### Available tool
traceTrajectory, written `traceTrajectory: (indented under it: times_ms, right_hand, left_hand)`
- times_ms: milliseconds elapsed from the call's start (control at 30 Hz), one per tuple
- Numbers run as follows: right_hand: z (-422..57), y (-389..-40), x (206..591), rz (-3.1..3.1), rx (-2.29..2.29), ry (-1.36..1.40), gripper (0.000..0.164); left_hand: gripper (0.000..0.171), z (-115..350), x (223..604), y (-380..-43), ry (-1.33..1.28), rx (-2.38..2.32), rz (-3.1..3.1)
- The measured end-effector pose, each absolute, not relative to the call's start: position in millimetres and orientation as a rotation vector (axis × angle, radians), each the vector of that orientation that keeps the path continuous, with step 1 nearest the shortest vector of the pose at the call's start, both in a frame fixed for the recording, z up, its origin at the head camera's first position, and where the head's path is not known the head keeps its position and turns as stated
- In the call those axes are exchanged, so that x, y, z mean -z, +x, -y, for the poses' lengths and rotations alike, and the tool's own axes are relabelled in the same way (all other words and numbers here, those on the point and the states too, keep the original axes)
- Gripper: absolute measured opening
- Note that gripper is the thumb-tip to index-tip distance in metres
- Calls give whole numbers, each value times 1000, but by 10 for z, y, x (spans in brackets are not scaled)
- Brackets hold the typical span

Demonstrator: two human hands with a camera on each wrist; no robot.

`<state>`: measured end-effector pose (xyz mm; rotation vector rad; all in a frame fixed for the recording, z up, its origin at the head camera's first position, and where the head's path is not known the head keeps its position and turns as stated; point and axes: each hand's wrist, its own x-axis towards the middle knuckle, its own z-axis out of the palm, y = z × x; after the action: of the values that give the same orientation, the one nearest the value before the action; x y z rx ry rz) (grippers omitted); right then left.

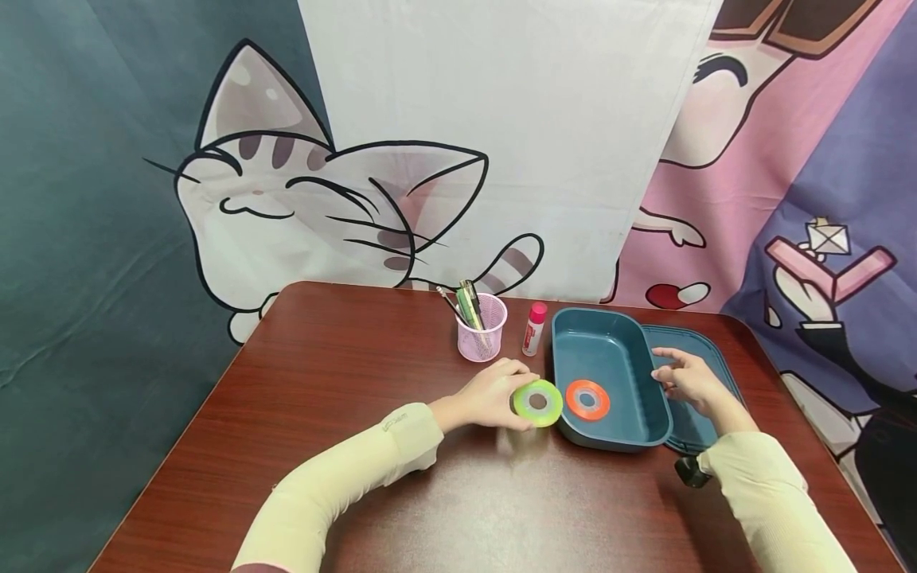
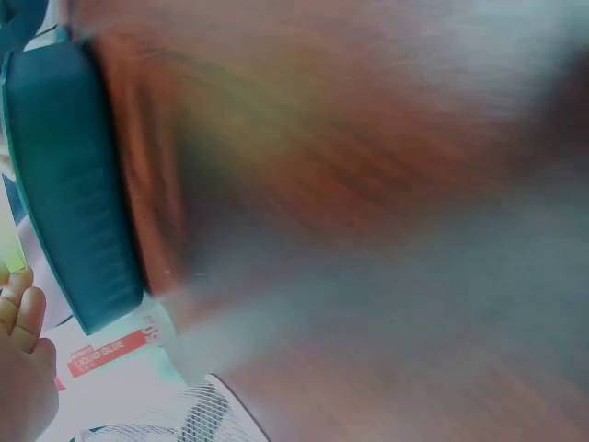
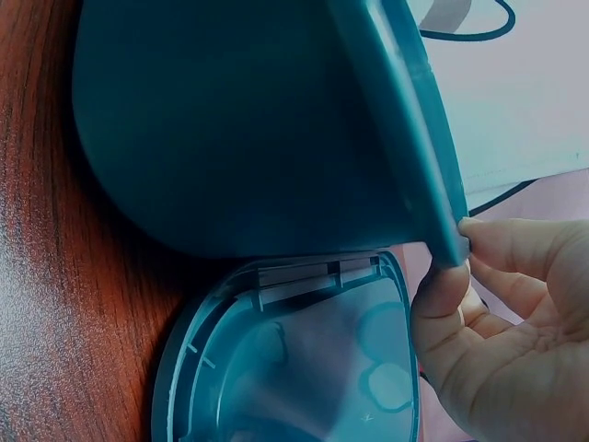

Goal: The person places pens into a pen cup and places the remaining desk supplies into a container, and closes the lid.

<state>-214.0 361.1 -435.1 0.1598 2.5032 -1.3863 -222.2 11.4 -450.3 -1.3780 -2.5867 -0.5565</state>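
A roll of yellow-green tape [image 1: 538, 403] is gripped at its left edge by my left hand [image 1: 497, 395], held up beside the left rim of a teal plastic box [image 1: 609, 350]. Inside that box, toward the front left, lies a roll of orange tape [image 1: 588, 399]. In the right wrist view, my right hand [image 3: 515, 322] pinches the box's rim between thumb and fingers. The teal lid [image 1: 698, 382] lies on the table under that hand, partly hidden by the box. Only the fingers of my left hand [image 2: 28, 359] show at the edge of the left wrist view.
Behind the left hand stands a pink mesh cup [image 1: 481, 338] holding pens and a pencil. A glue bottle with a red cap [image 1: 534, 328] is upright between cup and box. The brown table [image 1: 358, 342] meets a cartoon-printed cloth at its back edge.
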Motion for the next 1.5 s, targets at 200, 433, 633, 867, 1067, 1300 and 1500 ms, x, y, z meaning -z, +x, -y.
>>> traceTrajectory:
  times_ms: [200,433,633,867,1067,1300,1500]
  right_hand:
    - [-3603,-2132,4334,-2498,1383,166,59]
    - [-3606,-2133,4332,-2489,1386,167,59]
    - [-3607,-2139,4348,-2482,1398,173,59]
    - [-3601,-2138,4345,-2497,1393,174,60]
    - [-3605,-2137,4345,-2495,1395,182,59]
    - [-3617,-2133,4351,-2501,1392,185,59]
    - [-3613,-2139,4368,-2506,1395,191,59]
  left_hand:
    - [66,-286,4462,-2297,-1282,625,2585]
    - [67,-513,4429,-2329,-1209,648,2613]
    - [68,-683,4406,-2371,-1157,646,2687]
    - [69,-880,4421,-2466,-1072,612,2731]
    - [69,-1009,4458,-2545,-1045,509,2751]
    - [70,-1096,4452,-2612,-1009,424,2845]
    - [71,-1156,4486,-2672,-1003,263,2875]
